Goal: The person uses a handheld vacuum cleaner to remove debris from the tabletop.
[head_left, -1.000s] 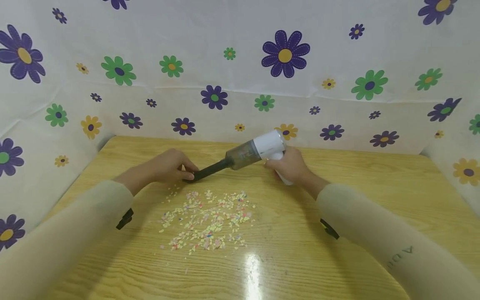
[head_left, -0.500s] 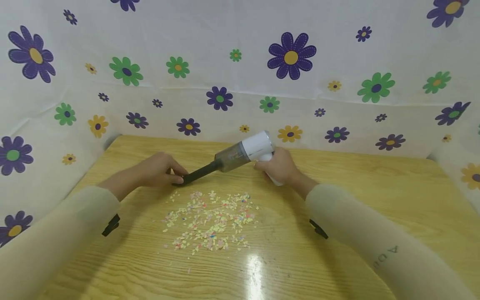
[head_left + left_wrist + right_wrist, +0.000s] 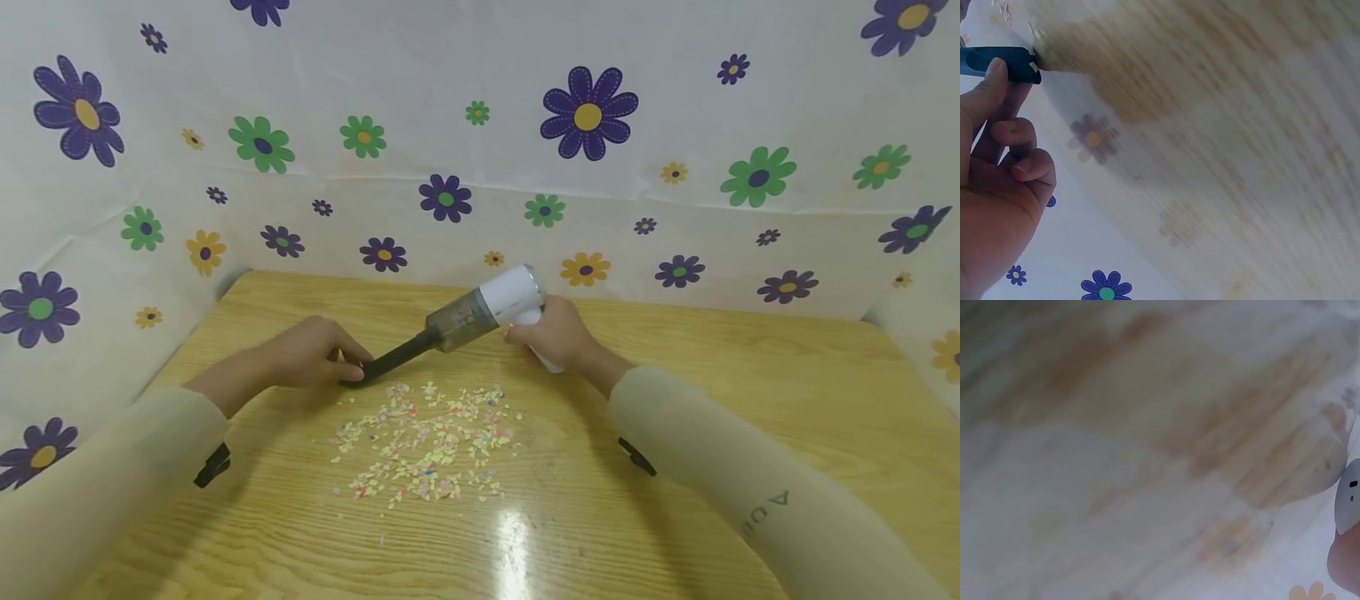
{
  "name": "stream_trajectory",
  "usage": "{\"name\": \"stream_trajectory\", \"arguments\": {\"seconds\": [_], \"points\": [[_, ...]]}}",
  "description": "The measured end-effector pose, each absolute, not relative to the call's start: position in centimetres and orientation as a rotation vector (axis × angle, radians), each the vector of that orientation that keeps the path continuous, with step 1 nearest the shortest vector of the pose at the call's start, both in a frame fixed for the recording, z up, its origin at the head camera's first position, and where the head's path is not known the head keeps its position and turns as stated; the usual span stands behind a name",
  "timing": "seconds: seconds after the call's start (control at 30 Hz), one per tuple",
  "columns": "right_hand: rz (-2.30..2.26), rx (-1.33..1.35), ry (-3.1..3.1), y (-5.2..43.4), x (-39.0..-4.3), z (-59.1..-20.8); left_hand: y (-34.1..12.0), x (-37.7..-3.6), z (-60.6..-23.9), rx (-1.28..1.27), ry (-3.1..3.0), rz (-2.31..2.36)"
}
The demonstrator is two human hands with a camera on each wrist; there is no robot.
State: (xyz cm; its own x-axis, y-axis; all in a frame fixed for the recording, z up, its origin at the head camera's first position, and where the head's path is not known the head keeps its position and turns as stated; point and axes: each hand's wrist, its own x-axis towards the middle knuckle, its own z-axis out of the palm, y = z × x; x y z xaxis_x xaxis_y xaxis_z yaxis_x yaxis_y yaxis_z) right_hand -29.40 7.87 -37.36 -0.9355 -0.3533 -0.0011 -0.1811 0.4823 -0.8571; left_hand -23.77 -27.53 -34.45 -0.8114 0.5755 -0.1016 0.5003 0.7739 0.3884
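A small handheld vacuum [image 3: 487, 307] with a white body, a clear dust cup and a long black nozzle [image 3: 386, 362] slants down to the left over the wooden table [image 3: 750, 392]. My right hand [image 3: 557, 333] grips its white handle. My left hand [image 3: 315, 354] pinches the nozzle's tip between thumb and fingers; the left wrist view shows the thumb lying on the dark nozzle [image 3: 997, 64]. A scatter of pale paper scraps [image 3: 423, 442] lies on the table just in front of the nozzle. In the right wrist view only an edge of the vacuum [image 3: 1349, 497] shows.
A white cloth with purple, green and yellow flowers [image 3: 588, 112] stands as a wall behind the table and along both sides. A bright glare spot [image 3: 510, 533] sits on the table's near part.
Both hands and the vacuum have shifted a little to the left, with the nozzle tip lower and closer to the scraps. The grips are the same.
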Motion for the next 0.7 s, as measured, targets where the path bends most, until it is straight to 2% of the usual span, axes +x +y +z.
{"name": "stream_trajectory", "arguments": {"seconds": [0.7], "points": [[-1.360, -0.457, 2.583, 11.6, -30.0, -37.5, -24.5, -24.6, -34.9, 0.903, 2.726, 0.530]]}}
